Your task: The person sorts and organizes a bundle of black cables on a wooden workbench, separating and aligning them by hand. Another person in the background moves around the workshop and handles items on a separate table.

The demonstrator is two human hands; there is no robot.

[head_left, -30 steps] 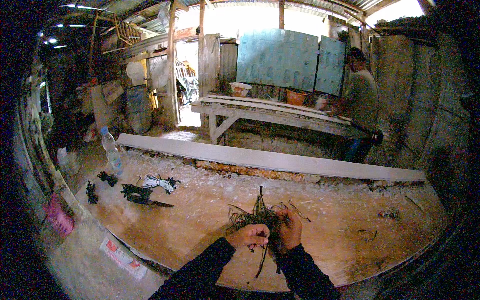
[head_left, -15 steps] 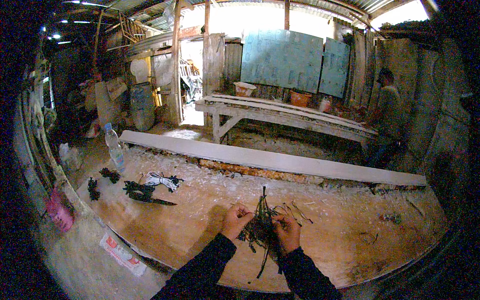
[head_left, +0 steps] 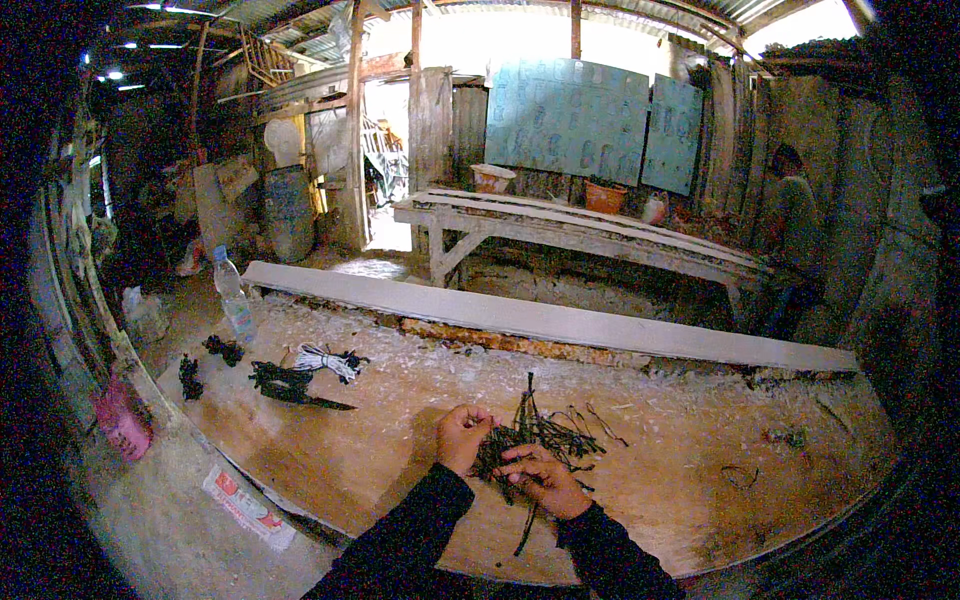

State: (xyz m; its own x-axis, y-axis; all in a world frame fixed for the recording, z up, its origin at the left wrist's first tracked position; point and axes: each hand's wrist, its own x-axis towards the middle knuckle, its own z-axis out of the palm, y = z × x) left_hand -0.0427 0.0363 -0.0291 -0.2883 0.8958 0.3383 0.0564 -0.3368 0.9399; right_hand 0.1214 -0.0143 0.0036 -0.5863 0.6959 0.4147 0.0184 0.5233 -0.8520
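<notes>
1. On the wooden worktop (head_left: 330, 470), just in front of the person: a bundle of dark thin strands (head_left: 530, 440), loose ends fanning up and right, one tail trailing down toward the near edge.
2. Risk: the bundle looks loosely gathered. If either grip slackens, strands likely splay out and mix with the pale chips and scraps littering the board.
3. Risk: the tail near the table edge could snag under a sleeve or wrist and drag the bundle out of line.
4. Risk: stray strands to the right are not captured by either hand and may get left out.
5. Left hand (head_left: 463, 438): fingers curled closed, pinching the bundle's left side.
6. Right hand (head_left: 541, 478): fingers bent over the lower middle of the bundle, pressing or gripping it. Can't tell how tight; fingertips are hidden in the strands.
7. Elsewhere: other dark bundles (head_left: 285, 382) and a white cord bundle (head_left: 325, 360) well to the left, plastic bottle (head_left: 233, 297) beyond them, long pale plank (head_left: 560, 320) along the far side. Another person (head_left: 790, 230) stands at a far bench.
</notes>
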